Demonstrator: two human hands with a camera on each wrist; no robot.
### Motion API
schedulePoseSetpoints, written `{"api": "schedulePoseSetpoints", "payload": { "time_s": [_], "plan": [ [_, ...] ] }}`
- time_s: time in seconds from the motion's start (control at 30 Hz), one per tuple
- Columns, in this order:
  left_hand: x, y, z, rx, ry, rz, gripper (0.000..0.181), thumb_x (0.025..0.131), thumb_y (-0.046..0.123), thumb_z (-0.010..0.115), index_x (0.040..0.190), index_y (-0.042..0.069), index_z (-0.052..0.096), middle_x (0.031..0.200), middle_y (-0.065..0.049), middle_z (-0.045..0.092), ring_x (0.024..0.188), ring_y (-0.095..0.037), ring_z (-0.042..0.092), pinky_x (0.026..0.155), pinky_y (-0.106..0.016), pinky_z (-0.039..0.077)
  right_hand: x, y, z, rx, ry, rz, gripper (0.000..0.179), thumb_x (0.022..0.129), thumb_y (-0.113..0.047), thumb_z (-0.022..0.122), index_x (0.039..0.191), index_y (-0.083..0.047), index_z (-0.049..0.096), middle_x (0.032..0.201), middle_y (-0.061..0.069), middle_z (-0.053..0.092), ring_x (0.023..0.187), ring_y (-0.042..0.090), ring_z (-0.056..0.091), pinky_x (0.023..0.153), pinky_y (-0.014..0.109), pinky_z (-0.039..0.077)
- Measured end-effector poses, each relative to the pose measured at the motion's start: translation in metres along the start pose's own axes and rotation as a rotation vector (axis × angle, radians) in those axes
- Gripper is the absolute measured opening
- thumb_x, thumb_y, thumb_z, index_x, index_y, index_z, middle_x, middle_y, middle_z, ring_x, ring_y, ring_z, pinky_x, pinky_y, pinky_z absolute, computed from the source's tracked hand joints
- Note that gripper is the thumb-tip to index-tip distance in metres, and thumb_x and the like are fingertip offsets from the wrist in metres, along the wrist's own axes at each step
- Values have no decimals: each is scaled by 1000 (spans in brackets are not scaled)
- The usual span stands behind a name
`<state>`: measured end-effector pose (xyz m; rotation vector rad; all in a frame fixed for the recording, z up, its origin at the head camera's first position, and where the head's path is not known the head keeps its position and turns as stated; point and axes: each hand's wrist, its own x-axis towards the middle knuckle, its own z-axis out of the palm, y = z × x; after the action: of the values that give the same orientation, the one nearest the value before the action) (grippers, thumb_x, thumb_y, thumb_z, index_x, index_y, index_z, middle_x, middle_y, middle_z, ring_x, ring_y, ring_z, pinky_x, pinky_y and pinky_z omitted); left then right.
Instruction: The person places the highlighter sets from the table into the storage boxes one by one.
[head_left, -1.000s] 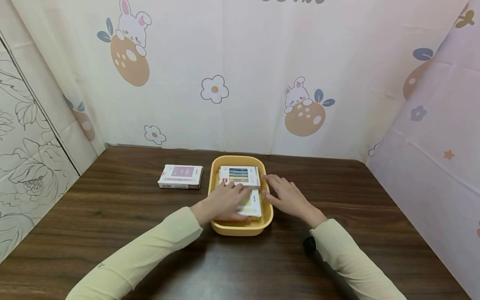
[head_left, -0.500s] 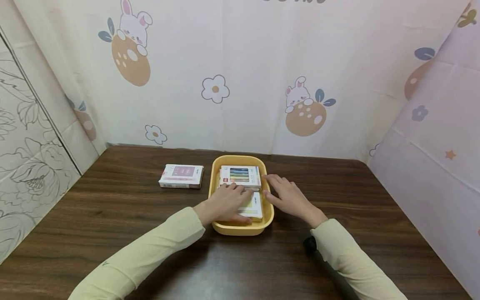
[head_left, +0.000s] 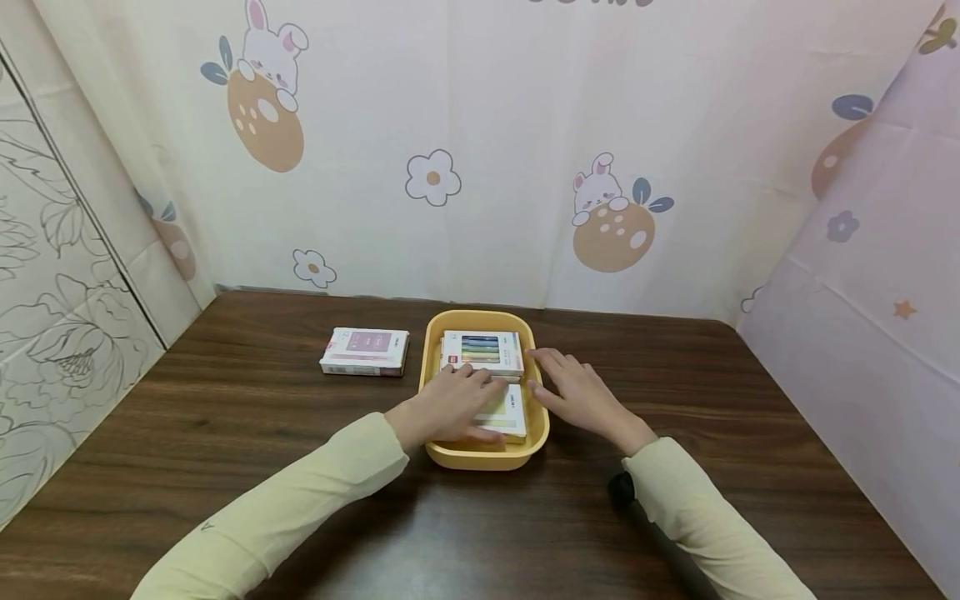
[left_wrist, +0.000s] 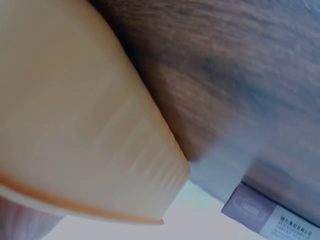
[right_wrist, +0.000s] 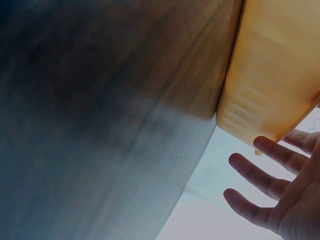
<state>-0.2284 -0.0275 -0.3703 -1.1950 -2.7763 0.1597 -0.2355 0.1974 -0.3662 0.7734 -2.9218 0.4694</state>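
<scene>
A yellow tray stands on the brown table, with two white boxes inside. The far one, a box of pens, shows coloured pens through its window. Nearer me is a white box with yellow print, partly covered by my left hand. That hand reaches over the left rim, fingers lying across the boxes and thumb towards the near end of the closer box. Its grip is hidden in the left wrist view. My right hand is at the tray's right rim, fingers extended and spread in the right wrist view.
A white box with pink print lies on the table left of the tray. Behind the table hangs a patterned curtain, and more cloth closes off both sides.
The whole view drifts slightly to the right. Both hands stay in place at the tray, and the boxes hardly move.
</scene>
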Motion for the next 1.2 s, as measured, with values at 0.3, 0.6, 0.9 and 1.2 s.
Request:
{"api": "schedulePoseSetpoints", "payload": {
  "time_s": [0.3, 0.6, 0.9, 1.2],
  "plan": [
    [-7, -8, -14, 30, 51, 16, 72, 82, 70, 38, 134, 21, 42, 125, -3, 52, 110, -25, 52, 92, -47, 42, 0, 1, 1, 3, -2, 8, 52, 93, -37, 47, 137, -12, 38, 138, 8, 43, 121, 33, 45, 94, 60, 33],
    [-14, -27, -30, 57, 115, -4, 66, 84, 65, 43, 132, 21, 45, 121, -3, 57, 104, -25, 55, 84, -43, 45, 0, 1, 2, 6, -4, 10, 52, 93, -38, 47, 138, -13, 37, 139, 7, 42, 122, 32, 44, 94, 60, 33],
    [-24, -53, -37, 44, 131, -77, 66, 83, 64, 46, 131, 19, 47, 122, -5, 55, 105, -25, 53, 82, -43, 45, 1, 1, 2, 9, 1, 8, 52, 93, -38, 46, 137, -12, 38, 139, 7, 42, 122, 31, 44, 95, 57, 34],
    [-38, -84, -37, 9, 148, -178, 67, 82, 62, 50, 132, 17, 47, 119, -7, 57, 105, -29, 53, 85, -47, 44, 1, 1, 1, 11, -3, 11, 52, 93, -38, 45, 138, -13, 38, 139, 7, 42, 123, 32, 43, 96, 58, 32]
  ]
}}
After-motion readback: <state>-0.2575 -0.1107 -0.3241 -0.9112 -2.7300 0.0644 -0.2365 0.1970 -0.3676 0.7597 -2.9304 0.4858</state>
